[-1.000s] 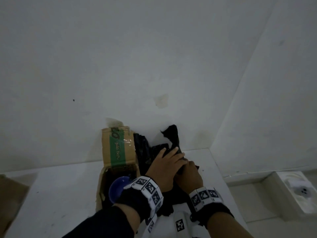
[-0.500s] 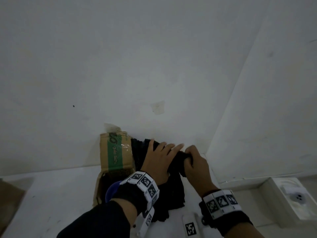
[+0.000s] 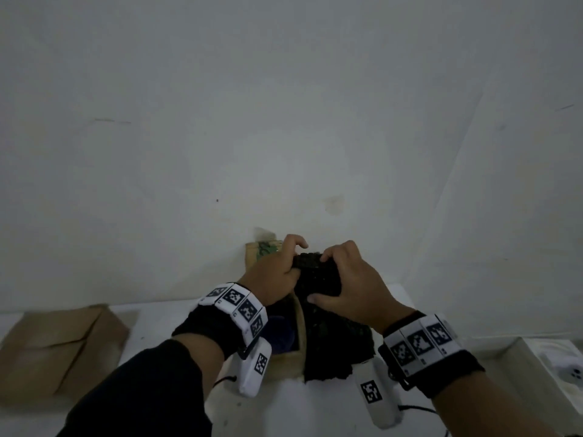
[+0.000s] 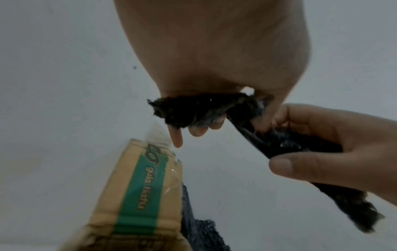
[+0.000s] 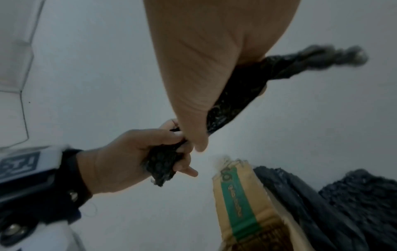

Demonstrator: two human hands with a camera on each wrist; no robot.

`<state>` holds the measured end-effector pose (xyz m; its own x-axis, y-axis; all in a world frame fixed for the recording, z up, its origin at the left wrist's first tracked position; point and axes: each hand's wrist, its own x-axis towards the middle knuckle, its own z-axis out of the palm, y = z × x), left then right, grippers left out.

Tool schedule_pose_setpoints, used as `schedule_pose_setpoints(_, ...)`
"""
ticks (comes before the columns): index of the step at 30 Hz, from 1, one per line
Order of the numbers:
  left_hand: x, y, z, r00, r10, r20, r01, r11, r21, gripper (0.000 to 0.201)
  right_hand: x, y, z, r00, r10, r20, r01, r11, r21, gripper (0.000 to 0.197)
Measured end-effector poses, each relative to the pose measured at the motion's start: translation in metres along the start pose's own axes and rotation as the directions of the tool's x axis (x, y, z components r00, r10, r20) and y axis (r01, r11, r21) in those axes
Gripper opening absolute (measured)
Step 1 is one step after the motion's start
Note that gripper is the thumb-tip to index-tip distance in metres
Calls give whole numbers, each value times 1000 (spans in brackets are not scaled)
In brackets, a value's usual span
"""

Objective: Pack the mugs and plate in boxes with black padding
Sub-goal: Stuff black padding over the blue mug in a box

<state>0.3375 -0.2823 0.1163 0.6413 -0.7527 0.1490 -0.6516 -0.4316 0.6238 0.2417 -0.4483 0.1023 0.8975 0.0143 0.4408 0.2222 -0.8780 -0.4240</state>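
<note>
Both my hands have lifted the black padding [image 3: 318, 275] at frame centre; left hand [image 3: 277, 272] and right hand [image 3: 353, 285] fingers curl around it above the open cardboard box [image 3: 299, 361], blue mug [image 3: 284, 335] inside.

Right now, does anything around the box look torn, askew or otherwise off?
Yes. The black padding, gripped by the left hand and right hand, has ragged, frayed edges and mostly hangs outside the cardboard box, draped over its right wall. The box's upright flap has a torn top edge.
</note>
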Motion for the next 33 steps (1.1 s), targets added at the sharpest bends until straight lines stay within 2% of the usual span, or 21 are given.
schedule_pose_setpoints(2,-12,-13,-15,997,-29,67,28,999,16,43,2,-14,17,999,-49,-4,48,991,-127,41)
schedule_pose_setpoints(4,-23,-23,-21,990,-26,139,9,993,118,57,5,-21,30,999,-20,-50,12,987,-163,24)
schedule_pose_setpoints(6,-32,-36,-19,988,-11,155,-24,975,222,54,9,-31,44,998,11,-57,-23,978,-206,16)
schedule_pose_setpoints(9,-39,-56,-14,998,59,20,-63,967,246,33,12,-42,61,998,54,-30,-61,952,-299,13)
schedule_pose_setpoints(11,-39,-68,-10,992,107,-64,-81,941,328,29,11,-46,68,988,153,5,-145,947,-288,14)
schedule_pose_setpoints(13,-37,-78,-3,984,102,-147,-40,927,373,29,6,-47,79,967,243,80,-216,942,-256,24)
schedule_pose_setpoints(15,-37,-82,7,976,69,-204,2,945,328,28,1,-46,91,945,294,141,-250,932,-264,30)
schedule_pose_setpoints(18,-41,-90,26,960,4,-280,64,970,235,30,0,-48,107,905,381,192,-314,900,-303,27)
schedule_pose_setpoints(19,-44,-93,34,952,-36,-305,92,981,173,34,0,-48,110,888,410,209,-331,885,-328,25)
schedule_pose_setpoints(21,-51,-95,46,923,-201,-328,193,980,-56,38,0,-50,116,868,445,220,-333,851,-406,22)
schedule_pose_setpoints(22,-55,-94,49,899,-315,-306,249,940,-235,39,-1,-50,118,866,449,222,-325,841,-432,22)
schedule_pose_setpoints(23,-59,-93,51,879,-408,-248,282,862,-421,41,-2,-50,119,861,460,219,-331,832,-444,21)
schedule_pose_setpoints(25,-65,-87,50,856,-501,-127,300,681,-668,43,-1,-51,120,828,504,246,-338,798,-498,19)
schedule_pose_setpoints(26,-68,-82,48,845,-526,-96,298,614,-731,43,0,-51,119,805,524,278,-324,781,-534,18)
schedule_pose_setpoints(28,-78,-71,39,843,-534,-61,292,550,-783,41,3,-56,120,777,547,312,-293,753,-589,13)
schedule_pose_setpoints(29,-82,-65,34,863,-504,-34,266,510,-818,40,7,-60,120,774,540,331,-259,746,-614,7)
schedule_pose_setpoints(30,-85,-60,32,878,-477,26,254,420,-872,39,11,-64,118,748,563,352,-247,728,-640,20)
schedule_pose_setpoints(31,-88,-57,31,883,-464,73,247,326,-913,38,14,-64,123,754,564,337,-217,698,-683,38)
schedule_pose_setpoints(32,-88,-59,34,872,-478,104,256,266,-929,40,16,-68,127,706,592,389,-197,692,-695,44)
schedule_pose_setpoints(33,-87,-62,38,859,-502,101,266,269,-926,44,15,-66,136,675,582,453,-128,698,-705,42)
